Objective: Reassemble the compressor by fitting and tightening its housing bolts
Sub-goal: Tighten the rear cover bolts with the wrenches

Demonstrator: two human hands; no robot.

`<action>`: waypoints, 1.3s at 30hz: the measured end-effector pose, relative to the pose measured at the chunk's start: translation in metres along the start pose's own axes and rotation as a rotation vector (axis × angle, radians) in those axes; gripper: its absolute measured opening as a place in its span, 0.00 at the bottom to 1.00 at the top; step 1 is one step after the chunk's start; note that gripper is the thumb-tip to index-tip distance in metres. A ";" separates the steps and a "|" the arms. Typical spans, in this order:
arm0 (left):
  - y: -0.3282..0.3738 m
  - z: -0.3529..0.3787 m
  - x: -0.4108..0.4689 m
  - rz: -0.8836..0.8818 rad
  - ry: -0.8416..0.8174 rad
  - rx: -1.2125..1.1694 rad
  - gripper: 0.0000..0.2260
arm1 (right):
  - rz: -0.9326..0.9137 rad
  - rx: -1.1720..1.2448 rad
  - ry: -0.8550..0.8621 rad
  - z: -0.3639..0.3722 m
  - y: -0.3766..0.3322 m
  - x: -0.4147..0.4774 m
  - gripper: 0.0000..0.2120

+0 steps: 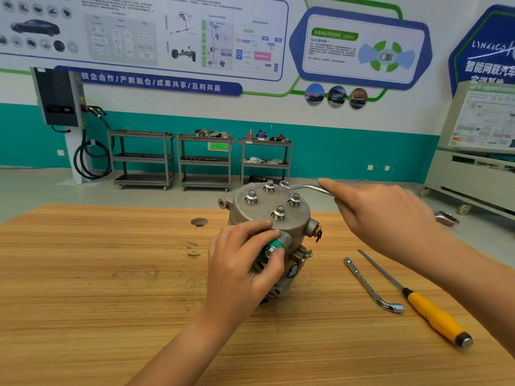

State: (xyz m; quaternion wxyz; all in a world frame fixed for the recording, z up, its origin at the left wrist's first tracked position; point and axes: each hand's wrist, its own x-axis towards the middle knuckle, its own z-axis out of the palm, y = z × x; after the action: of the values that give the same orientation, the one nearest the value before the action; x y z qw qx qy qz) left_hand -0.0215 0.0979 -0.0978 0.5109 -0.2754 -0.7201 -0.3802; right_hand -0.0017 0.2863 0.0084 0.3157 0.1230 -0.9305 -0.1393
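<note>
1. The compressor [271,202] stands on end near the middle of the wooden table [111,274], on a narrow, uneven base. The biggest risk is that it tips or twists when torque comes on. Only the left hand [242,263] steadies it, fingers curled round its near side at the green-capped fitting [274,243]. That fitting is a poor thing to lean on.
2. The right hand [381,213] is wrapped round the handle of a spanner [303,187], forefinger stretched along the shaft. The spanner's head lies just beside the far bolt [269,186] and does not look seated. A pull with the head half on would likely slip it off and round the hex, or knock the knuckles.
3. The four housing bolts [278,213] stand proud of the top face with thread showing, so none looks tightened. Driving one fully home before the others could seat the cover unevenly, and a crooked start could cross the thread.
4. Nothing lies between the spanner and the bolts. The neighbouring bolt heads stand near each other, though, and may limit the swing.
5. To the right of the compressor and well apart from it, a yellow-handled screwdriver [434,313] lies on the table.
6. Just left of that lies an L-shaped socket wrench [370,288]. Both sit under the right forearm's sweep.
7. A small dark hole [199,221] marks the tabletop to the compressor's left. A dropped washer could roll into it.
</note>
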 end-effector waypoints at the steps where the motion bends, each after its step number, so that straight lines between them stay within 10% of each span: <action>1: 0.000 0.000 0.000 -0.013 -0.003 -0.006 0.12 | -0.003 -0.020 0.041 -0.003 0.002 -0.003 0.22; 17: 0.035 -0.023 0.038 0.040 -0.169 -0.264 0.11 | -0.454 0.052 0.554 -0.008 -0.014 -0.034 0.18; 21: 0.040 -0.025 0.035 -0.238 -0.055 -0.474 0.12 | -0.425 0.223 0.838 -0.001 -0.028 -0.054 0.10; 24: 0.039 -0.029 0.039 -0.422 -0.006 -0.627 0.13 | -0.265 0.574 0.876 0.010 -0.055 -0.082 0.03; 29: 0.046 -0.037 0.045 -0.363 -0.293 -0.634 0.12 | 0.200 2.021 0.278 0.000 -0.065 -0.066 0.26; 34: 0.025 -0.042 0.059 -0.168 -0.218 -0.426 0.08 | 0.163 2.135 0.373 -0.015 -0.055 -0.045 0.07; 37: -0.021 -0.035 0.081 -0.420 0.058 -0.332 0.07 | 0.441 2.212 0.545 -0.007 -0.033 -0.028 0.11; 39: -0.046 -0.019 0.082 -0.627 -0.061 -0.251 0.11 | 0.602 2.207 0.554 0.001 -0.023 -0.017 0.12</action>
State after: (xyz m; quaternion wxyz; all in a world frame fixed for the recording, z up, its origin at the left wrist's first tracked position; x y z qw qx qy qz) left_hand -0.0741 0.0572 -0.0287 0.3093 -0.1126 -0.7322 -0.5962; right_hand 0.0137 0.2705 -0.0094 0.2496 0.1312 -0.4383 0.8534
